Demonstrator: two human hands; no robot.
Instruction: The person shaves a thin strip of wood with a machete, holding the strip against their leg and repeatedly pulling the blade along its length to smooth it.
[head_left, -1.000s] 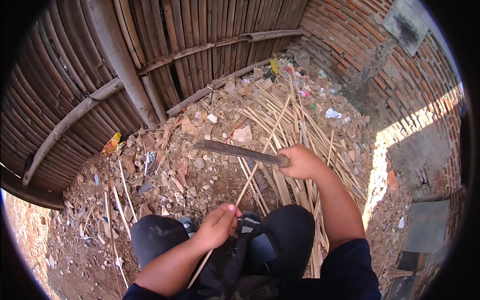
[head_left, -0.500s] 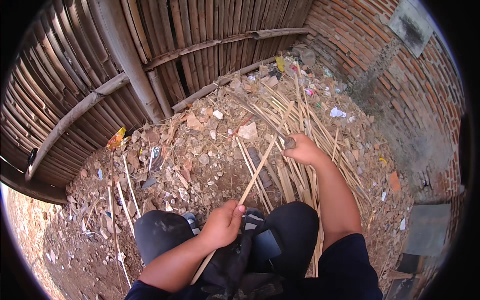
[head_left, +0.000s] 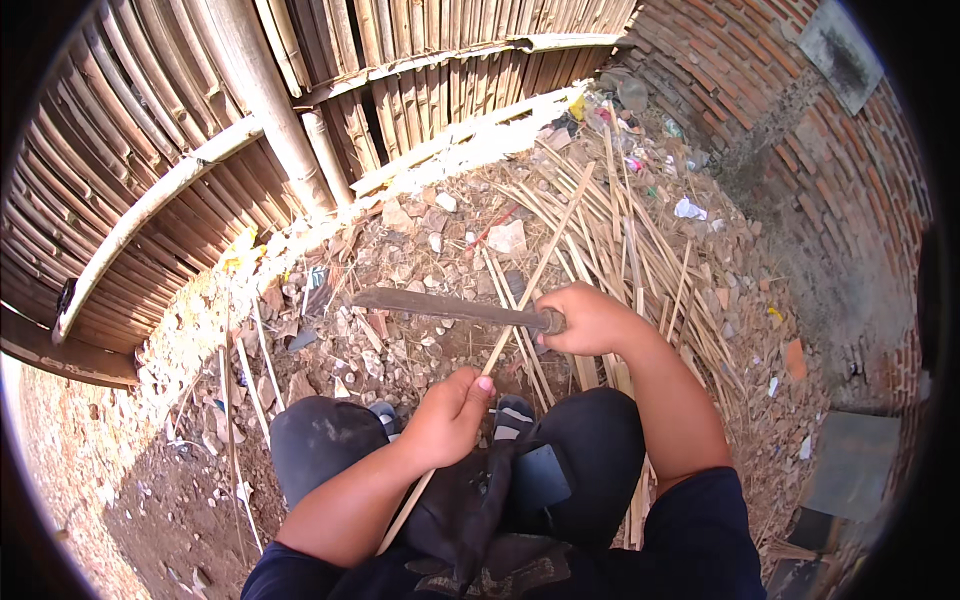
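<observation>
Tan strip [head_left: 548, 250] in left hand [head_left: 448, 415], blade [head_left: 435, 304] in right [head_left: 590, 320]

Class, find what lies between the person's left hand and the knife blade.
The head view shows a stretch of pale strip from the left hand to the blade, over littered ground.

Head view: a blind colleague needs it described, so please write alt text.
A person's left hand holds a pale strip; the right hand holds a long knife whose blade crosses it in view. More strips lie on littered ground by a slatted wall and a brick wall.
</observation>
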